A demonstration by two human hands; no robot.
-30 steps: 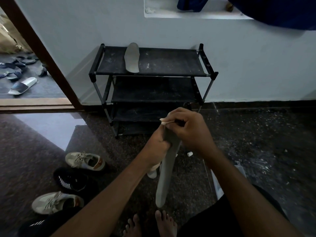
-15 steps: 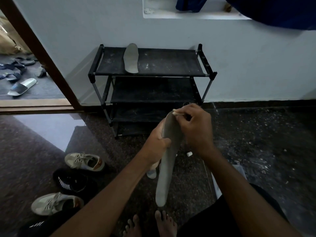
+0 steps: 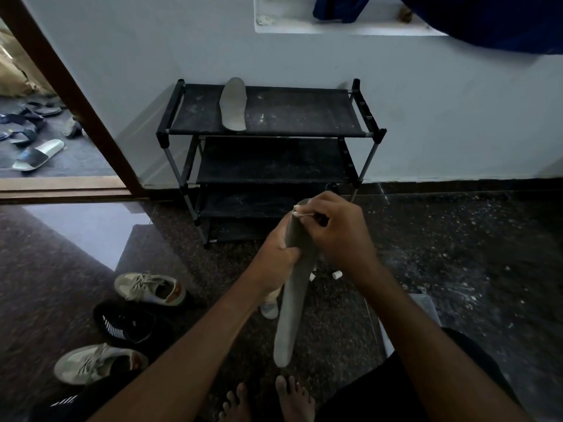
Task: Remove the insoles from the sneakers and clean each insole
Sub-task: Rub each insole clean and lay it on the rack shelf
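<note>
Insole (image 3: 289, 315), upper part in left hand (image 3: 274, 260) grip

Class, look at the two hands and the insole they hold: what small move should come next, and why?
Probably draw the white cotton swab down along the long grey insole. The right hand pinches the swab at the insole's top end, the left hand grips the insole just below, and most of its length lies beneath the swab.

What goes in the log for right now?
left hand: holds grey insole | right hand: pinches cotton swab at its top | second insole: on shoe rack
</note>
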